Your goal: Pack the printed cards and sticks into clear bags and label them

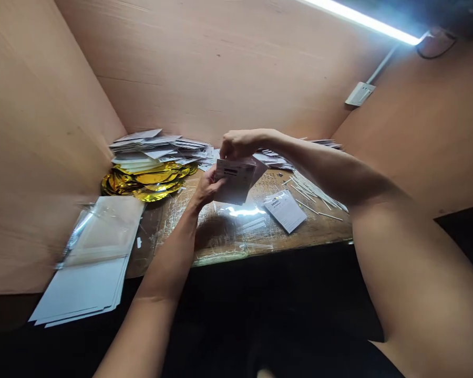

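Note:
Both hands hold a small white printed card [236,181] in the air above the middle of the wooden table [220,241]. My left hand [205,190] grips its left edge from below, fingers curled. From above, my right hand [238,144] pinches the card's top edge. A second printed card packet [285,211] lies flat on the table just right of the hands. A clear plastic sleeve [242,212] glints on the table under the held card.
Gold foil discs [150,181] pile at the back left under a heap of white cards [153,147]. White sticks [311,194] lie scattered at the right. A stack of clear bags and white sheets [90,262] overhangs the front left edge. Plywood walls enclose the table.

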Demonstrator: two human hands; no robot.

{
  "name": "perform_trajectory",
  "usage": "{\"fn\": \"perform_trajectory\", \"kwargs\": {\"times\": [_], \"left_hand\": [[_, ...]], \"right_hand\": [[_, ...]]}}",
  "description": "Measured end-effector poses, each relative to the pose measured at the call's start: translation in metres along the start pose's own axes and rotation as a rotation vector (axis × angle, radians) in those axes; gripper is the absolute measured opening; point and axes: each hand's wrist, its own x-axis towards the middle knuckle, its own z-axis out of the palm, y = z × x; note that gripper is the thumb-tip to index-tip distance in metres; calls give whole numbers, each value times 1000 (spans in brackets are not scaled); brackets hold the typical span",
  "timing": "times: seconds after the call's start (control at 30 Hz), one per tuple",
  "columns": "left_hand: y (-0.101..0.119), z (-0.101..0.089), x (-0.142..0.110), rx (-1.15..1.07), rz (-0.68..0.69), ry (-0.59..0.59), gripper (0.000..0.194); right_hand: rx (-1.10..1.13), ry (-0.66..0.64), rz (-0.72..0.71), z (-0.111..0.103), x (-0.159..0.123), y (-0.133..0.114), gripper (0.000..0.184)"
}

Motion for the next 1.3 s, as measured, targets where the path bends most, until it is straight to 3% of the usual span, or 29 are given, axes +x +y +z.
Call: {"fn": "perform_trajectory", "kwargs": {"times": [0.07, 0.1, 0.23, 0.3, 0.37, 0.47, 0.53, 0.67, 0.73, 0.83, 0.9, 1.0, 1.1, 1.2, 1.3], "left_hand": [[-2, 5, 0, -102, -57, -70, 46], [-3, 6, 2, -158, -61, -38, 47], [-3, 1, 12, -207, 77, 370, 49], [-3, 2, 8, -118, 136, 436, 52], [-5, 11, -5, 38, 171, 349, 49], [-10, 30, -29, 230, 199, 75, 40], [-13, 39, -39, 314, 251, -46, 39], [-14, 34, -34, 514, 471, -39, 32], [-13, 27, -28, 610, 548, -36, 42], [-13, 21, -23, 793, 616, -127, 56], [-16, 21, -22, 834, 623, -147, 47], [-20, 23, -19, 641, 510, 2, 34], [-22, 25, -13, 247, 303, 195, 53], [-21, 25, -9, 12, 189, 196, 76], [-20, 22, -9, 2, 146, 150, 80]], "right_hand": [[43, 2, 23, -8, -15, -3, 9], [51, 4, 56, -16, -24, -1, 9], [78, 22, 267, -53, -62, 22, 9], [127, 35, 373, -52, -73, 28, 11], [185, 64, 458, -33, -79, 24, 17], [355, 96, 509, 6, -78, 8, 24], [524, 121, 506, 26, -76, -3, 32], [764, 178, 443, 39, -76, -14, 29], [809, 224, 409, 39, -77, -13, 21], [823, 256, 420, 39, -77, -7, 19], [853, 202, 425, 39, -76, -1, 24], [918, 121, 380, 38, -75, 8, 38], [822, 221, 236, 45, -77, 16, 46], [755, 204, -13, 72, -84, 22, 54], [811, 116, -194, 108, -94, 33, 74]]}}
